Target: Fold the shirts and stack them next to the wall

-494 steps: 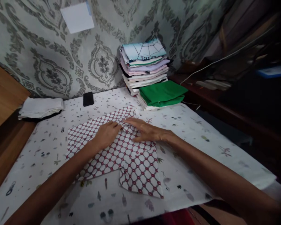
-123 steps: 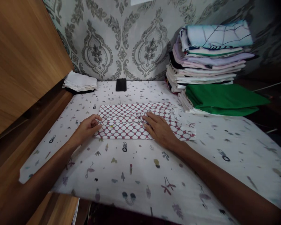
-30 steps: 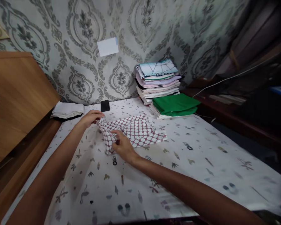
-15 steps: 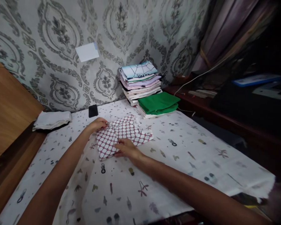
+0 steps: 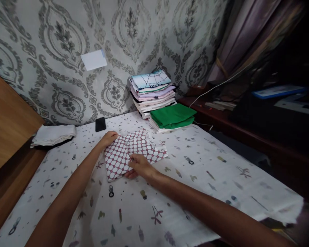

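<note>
A white cloth with a red lattice print lies folded on the table's patterned white cover. My left hand pinches its far left corner. My right hand is closed on the near edge of the folded cloth, fingers curled round the fold. A loose flap of the cloth sticks out to the right.
A tall stack of folded clothes stands against the wallpapered wall, with a folded green cloth on a lower pile beside it. A black phone and a folded white cloth lie at the back left. Dark wooden furniture stands right.
The cloth's left part has been folded over to the right and laid flat. Both hands went down onto it. The view has swung to the right.
</note>
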The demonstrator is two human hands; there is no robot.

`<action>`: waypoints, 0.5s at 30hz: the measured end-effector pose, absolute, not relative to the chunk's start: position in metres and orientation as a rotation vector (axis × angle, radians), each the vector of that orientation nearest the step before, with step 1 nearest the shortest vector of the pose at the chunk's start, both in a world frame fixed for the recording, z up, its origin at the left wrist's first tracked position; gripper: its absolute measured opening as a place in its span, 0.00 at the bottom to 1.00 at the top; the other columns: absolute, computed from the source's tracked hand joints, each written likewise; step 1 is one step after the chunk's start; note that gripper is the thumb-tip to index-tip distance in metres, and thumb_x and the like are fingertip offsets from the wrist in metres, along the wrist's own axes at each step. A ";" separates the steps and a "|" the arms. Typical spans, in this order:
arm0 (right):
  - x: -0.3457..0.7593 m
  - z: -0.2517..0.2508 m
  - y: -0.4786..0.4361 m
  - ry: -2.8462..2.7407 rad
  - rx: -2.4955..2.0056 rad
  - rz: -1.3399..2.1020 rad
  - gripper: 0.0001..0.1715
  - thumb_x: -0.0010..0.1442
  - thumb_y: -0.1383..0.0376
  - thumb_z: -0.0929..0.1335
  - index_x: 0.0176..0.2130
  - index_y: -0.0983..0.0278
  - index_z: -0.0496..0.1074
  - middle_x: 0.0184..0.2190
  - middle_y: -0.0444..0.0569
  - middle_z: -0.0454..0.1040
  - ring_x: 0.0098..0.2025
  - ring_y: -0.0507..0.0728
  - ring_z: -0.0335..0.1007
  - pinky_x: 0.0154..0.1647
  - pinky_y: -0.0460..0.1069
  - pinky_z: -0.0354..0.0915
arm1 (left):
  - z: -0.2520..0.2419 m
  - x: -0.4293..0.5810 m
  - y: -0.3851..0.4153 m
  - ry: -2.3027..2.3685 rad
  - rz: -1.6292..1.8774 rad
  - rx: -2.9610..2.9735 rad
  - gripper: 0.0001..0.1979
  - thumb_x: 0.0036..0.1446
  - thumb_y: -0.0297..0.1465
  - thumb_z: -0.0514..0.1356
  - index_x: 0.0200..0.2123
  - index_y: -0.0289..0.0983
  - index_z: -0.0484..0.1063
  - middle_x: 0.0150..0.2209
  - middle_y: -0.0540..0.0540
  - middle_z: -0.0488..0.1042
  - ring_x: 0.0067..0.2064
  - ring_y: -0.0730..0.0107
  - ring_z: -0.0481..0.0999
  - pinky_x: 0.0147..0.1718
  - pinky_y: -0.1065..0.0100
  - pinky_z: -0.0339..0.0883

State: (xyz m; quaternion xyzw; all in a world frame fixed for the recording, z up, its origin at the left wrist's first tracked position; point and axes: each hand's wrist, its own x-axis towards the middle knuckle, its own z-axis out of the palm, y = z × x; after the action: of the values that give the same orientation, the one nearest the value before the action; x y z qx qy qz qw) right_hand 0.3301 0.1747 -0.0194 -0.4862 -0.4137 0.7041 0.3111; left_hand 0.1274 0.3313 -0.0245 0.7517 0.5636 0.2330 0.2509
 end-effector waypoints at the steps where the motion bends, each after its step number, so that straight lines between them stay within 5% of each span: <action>1: 0.331 -0.019 0.175 -1.090 -1.276 1.868 0.09 0.61 0.76 0.60 0.35 0.63 0.62 0.18 0.41 0.70 0.21 0.54 0.76 0.22 0.44 0.71 | -0.026 0.128 0.333 1.533 0.633 2.069 0.12 0.50 0.37 0.55 0.19 0.38 0.64 0.20 0.53 0.63 0.26 0.70 0.62 0.27 0.69 0.54; 10: 0.334 -0.019 0.176 -1.064 -1.259 1.899 0.07 0.61 0.75 0.60 0.37 0.63 0.62 0.18 0.42 0.70 0.22 0.54 0.76 0.24 0.45 0.72 | -0.031 0.128 0.336 1.521 0.648 2.163 0.15 0.54 0.38 0.54 0.18 0.39 0.63 0.19 0.52 0.64 0.27 0.68 0.63 0.29 0.67 0.56; 15: 0.334 -0.019 0.176 -1.065 -1.246 1.901 0.07 0.62 0.74 0.60 0.38 0.63 0.62 0.17 0.41 0.70 0.22 0.54 0.76 0.24 0.45 0.72 | -0.032 0.127 0.328 1.484 0.729 2.157 0.12 0.54 0.42 0.57 0.31 0.39 0.70 0.24 0.53 0.68 0.28 0.69 0.65 0.29 0.68 0.58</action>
State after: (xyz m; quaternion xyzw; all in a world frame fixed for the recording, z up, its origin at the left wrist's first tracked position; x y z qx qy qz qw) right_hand 0.3343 0.1756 -0.0192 -0.4717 -0.4033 0.7200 0.3105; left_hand 0.1268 0.3280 -0.0317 0.7760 0.5337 0.2622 0.2103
